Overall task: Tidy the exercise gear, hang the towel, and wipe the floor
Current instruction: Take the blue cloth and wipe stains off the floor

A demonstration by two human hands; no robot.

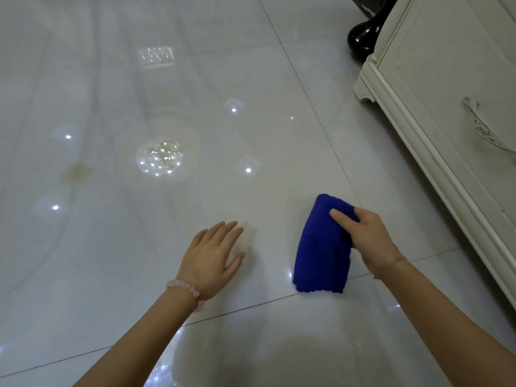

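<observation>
**Op:** Right hand is clamped on the blue cloth, thumb across the top, fingers curled round the far edge. Left hand is spread flat, palm down on the floor, holding nothing, just bracing.

**Spotter:** Where's the cloth sitting for you?

**Op:** At about four o'clock in my view, folded into a thick pad and lying on the tile, its near end right on a grout line. Left hand is beside it at six o'clock, apart from it. White cabinet runs down the right, from one to four o'clock.

**Spotter:** So we're on the wiping step. I see no gear or towel rail from here.

**Op:** Neither do I. There's a yellowish stain out at nine o'clock, well apart from the cloth. Easy to miss, I'd say, with all the ceiling lights glaring off this glossy tile.

**Spotter:** What else worries you?

**Op:** Three things. The grip is only on the far end of the pad, so a hard push could unroll it and drag the loose layers. The tile looks slick; if it's damp, the bracing palm could slide out. And a wide sweep to the right could knock knuckles into the cabinet's base moulding.
</observation>
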